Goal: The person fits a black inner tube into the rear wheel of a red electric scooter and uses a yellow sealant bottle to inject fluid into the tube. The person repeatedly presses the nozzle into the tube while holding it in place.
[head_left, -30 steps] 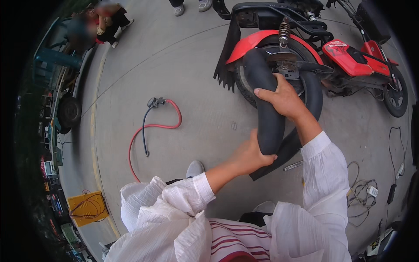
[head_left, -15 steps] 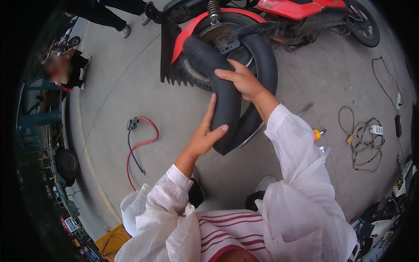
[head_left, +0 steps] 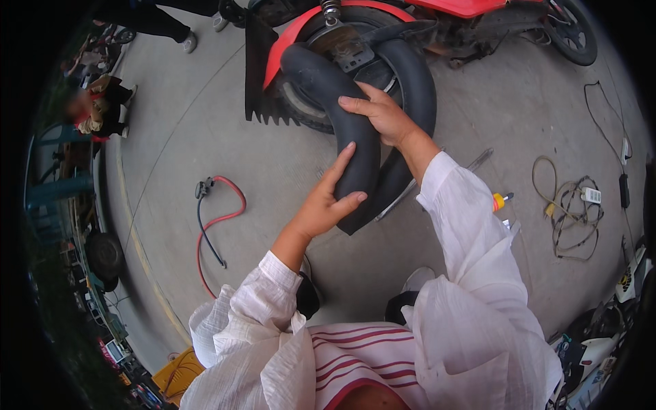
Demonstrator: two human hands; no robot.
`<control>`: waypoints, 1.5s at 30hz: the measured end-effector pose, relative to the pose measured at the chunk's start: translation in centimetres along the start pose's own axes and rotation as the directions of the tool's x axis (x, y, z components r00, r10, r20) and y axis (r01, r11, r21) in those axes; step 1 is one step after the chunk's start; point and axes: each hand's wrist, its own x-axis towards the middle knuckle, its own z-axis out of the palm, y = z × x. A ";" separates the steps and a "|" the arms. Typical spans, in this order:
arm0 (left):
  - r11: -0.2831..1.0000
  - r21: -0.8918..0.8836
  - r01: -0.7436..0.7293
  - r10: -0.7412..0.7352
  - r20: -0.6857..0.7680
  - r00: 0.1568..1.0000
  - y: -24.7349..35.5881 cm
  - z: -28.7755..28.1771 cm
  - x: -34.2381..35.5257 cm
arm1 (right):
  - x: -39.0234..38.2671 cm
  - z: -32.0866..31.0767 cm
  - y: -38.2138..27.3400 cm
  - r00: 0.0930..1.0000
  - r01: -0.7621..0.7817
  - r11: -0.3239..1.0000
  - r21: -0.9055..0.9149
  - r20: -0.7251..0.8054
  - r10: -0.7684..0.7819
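Note:
A fat black rubber inner tube hangs in a long loop against the rear wheel of a red electric scooter. My left hand grips the lower front part of the tube, thumb across it and fingers along its side. My right hand holds the same section higher up, thumb on top. A coil spring shock and a metal bracket show above the hub. Silvery metal bars and a yellow-handled tool lie on the concrete, to the right of the tube.
A red air hose with a fitting lies at the left; tangled cables at the right. A standing person's legs, a crouching person and a green vehicle are at the left. A yellow box sits near the lower edge.
Since a second ago my left hand has moved up along the tube and spread its fingers along its side. My view has swung, so the scooter sits further up and left.

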 end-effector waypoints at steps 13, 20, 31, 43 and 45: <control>1.000 -0.003 0.026 -0.026 0.104 0.994 2.8 -0.5 0.5 | 0.6 -0.8 0.1 0.998 -0.060 0.993 0.099 0.029 0.058; 0.985 0.166 -0.035 0.046 -0.059 0.997 -1.1 2.2 -0.2 | 0.0 0.4 -0.2 1.000 -0.010 0.993 -0.121 0.020 0.012; 0.960 0.279 -0.012 0.081 -0.238 0.968 0.2 5.8 0.2 | -4.6 0.1 -0.1 0.999 0.013 0.977 -0.213 -0.029 -0.020; 0.982 -0.075 -0.176 0.125 -0.445 0.887 10.6 9.7 10.7 | -19.4 1.6 -3.3 0.893 0.162 0.322 -0.933 -0.001 -0.450; 0.992 -0.052 -0.111 0.072 -0.482 0.873 10.5 10.8 14.0 | -18.4 1.2 -3.5 0.817 0.046 0.372 -0.927 -0.179 -0.548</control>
